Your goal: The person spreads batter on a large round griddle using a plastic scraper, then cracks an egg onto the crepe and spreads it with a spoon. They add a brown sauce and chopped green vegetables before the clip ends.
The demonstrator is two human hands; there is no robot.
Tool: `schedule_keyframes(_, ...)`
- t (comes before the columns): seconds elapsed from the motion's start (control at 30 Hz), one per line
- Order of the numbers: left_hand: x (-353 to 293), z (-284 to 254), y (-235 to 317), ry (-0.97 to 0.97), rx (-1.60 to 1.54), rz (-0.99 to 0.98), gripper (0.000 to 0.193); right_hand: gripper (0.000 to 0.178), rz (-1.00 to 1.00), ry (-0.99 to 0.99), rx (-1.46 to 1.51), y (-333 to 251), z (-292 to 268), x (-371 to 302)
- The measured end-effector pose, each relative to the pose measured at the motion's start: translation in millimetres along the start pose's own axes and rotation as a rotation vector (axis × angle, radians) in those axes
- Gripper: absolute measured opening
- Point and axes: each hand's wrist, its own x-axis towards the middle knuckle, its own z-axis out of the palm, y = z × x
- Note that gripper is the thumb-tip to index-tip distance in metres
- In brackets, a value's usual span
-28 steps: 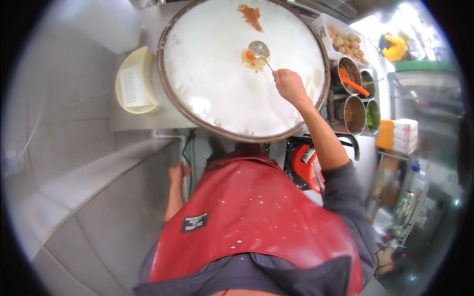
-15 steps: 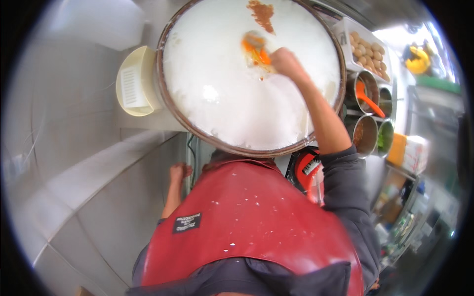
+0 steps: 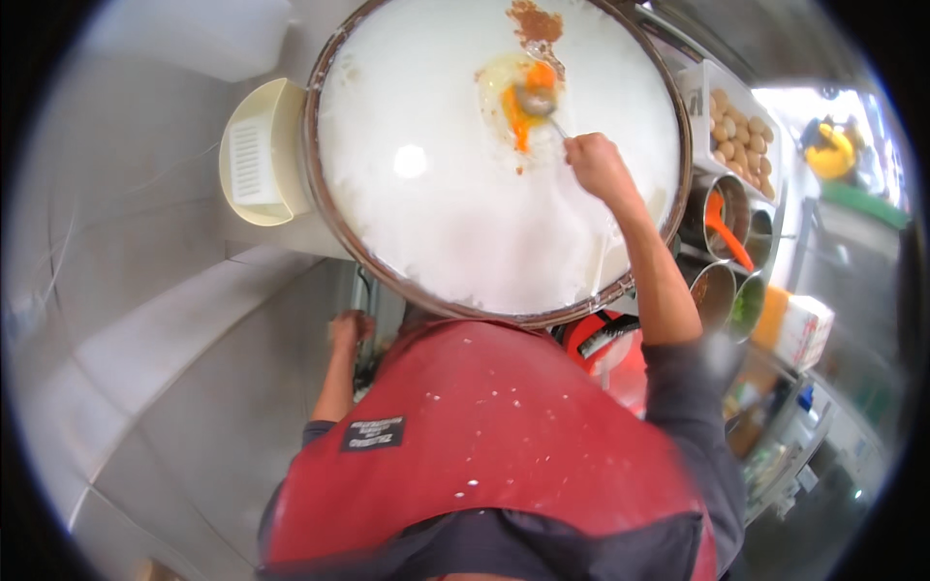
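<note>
My right hand (image 3: 601,167) grips the thin handle of a metal spoon (image 3: 536,100) over a large round griddle (image 3: 683,145) with a brown rim. A sheet of white batter (image 3: 426,228) covers its surface. The spoon's bowl lies in a broken egg (image 3: 521,136), its orange yolk smeared through the clear white. Just beyond the egg, a patch of brown sauce (image 3: 536,24) stains the batter. Below the griddle's left side hangs my left hand (image 3: 351,327), fingers curled beside a pipe; whether anything is inside them is hidden.
A cream bin (image 3: 262,155) stands against the griddle's left. To the right are a white crate (image 3: 690,97) of eggs (image 3: 741,136), several metal pots (image 3: 715,286), one with an orange ladle (image 3: 727,230), and a carton (image 3: 806,329). A red container (image 3: 620,358) sits under the near right rim.
The spoon has shifted a little to the right and nearer, and the egg is spread wider, with clear white around the yolk. My left hand stays low at the side.
</note>
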Motion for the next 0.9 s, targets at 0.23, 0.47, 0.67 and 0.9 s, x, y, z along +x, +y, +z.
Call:
schedule_keyframes(0.23, -4, 17, 26, 0.028, -0.221, -0.037, 0.020, 0.032, 0.006, 0.380, -0.040, 25, -38, 136)
schedule_keyframes(0.47, -11, -5, -11, 0.004, 0.138, 0.236, 0.027, 0.026, -0.210, -0.282, -0.270, -1, -10, -27)
schedule_keyframes(0.67, -20, -1, -23, 0.062, -0.197, 0.034, 0.026, 0.030, -0.082, 0.283, -0.304, 59, -67, 72)
schedule_keyframes(0.9, -20, 5, 1, 0.017, -0.179, 0.046, 0.022, 0.032, -0.158, 0.203, -0.321, 45, -63, 100)
